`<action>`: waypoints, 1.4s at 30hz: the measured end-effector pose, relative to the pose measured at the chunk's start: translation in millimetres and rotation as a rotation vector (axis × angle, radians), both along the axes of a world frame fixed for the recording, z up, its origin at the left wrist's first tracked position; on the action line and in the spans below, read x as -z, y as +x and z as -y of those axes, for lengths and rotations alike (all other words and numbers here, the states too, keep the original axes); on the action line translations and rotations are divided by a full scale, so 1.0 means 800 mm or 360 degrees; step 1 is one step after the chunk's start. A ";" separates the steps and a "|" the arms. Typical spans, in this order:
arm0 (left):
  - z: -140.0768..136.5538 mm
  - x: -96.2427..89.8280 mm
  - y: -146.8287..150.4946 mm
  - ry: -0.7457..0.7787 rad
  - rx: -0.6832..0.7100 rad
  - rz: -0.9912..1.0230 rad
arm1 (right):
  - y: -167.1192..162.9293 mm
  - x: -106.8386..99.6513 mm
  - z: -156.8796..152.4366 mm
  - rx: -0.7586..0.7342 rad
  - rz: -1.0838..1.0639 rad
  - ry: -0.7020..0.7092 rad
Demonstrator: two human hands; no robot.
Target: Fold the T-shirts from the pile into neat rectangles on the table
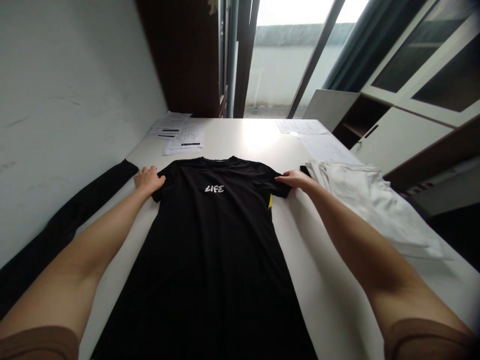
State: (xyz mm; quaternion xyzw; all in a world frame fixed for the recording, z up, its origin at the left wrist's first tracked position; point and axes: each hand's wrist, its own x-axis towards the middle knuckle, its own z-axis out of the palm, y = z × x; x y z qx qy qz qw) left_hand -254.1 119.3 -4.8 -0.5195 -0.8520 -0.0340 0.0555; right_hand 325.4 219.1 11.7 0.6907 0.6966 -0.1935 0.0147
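A black T-shirt [217,240] lies spread flat on the white table, its collar at the far end and its hem running out of the picture toward me. White lettering marks its upper middle, and a bit of yellow shows under the sleeve on the right. My left hand [147,181] is closed on the left sleeve, thumb on the cloth. On the opposite side, my right hand [294,179] pinches the other sleeve near its edge. Both arms are stretched out along the shirt's sides.
White folded cloth [360,200] is piled on the right of the white table [240,137]. Dark cloth [71,212] runs along the left edge by the wall. Paper sheets [183,137] lie at the back left, more papers [318,142] at the back right.
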 end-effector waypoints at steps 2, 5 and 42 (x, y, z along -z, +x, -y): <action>0.017 0.001 -0.011 -0.0058 -0.0082 0.0073 | 0.009 0.000 0.025 -0.0010 -0.0006 0.0039; 0.029 -0.001 -0.021 -0.0148 -0.0106 0.0178 | 0.004 0.004 0.061 -0.0008 0.0053 0.0335; 0.117 0.031 0.064 -0.0090 0.0109 0.0180 | 0.000 0.043 0.049 0.0318 -0.0379 0.0901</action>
